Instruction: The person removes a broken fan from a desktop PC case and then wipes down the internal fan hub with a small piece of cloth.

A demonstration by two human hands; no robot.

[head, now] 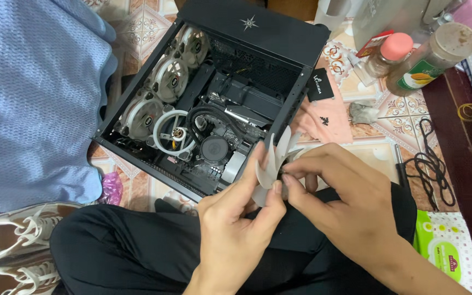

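Observation:
Both hands hold a translucent white fan impeller (276, 158) above my lap. My left hand (235, 224) grips its blades from below with thumb and fingers. My right hand (350, 202) pinches the hub from the right side. Just beyond lies an open black computer case (258, 33) on its side. Inside it are three white fans (167, 76), a round white fan frame (171, 132) without its blades, and a round black cooler pump (214, 148) with black tubes.
A blue cloth (34, 93) covers the left. White sneakers (23, 240) sit at lower left. Bottles (411, 57), a pink cloth (323, 120), a screwdriver (400, 164), a black cable (432, 164) and a green wipes pack (443, 246) lie on the tiled floor at right.

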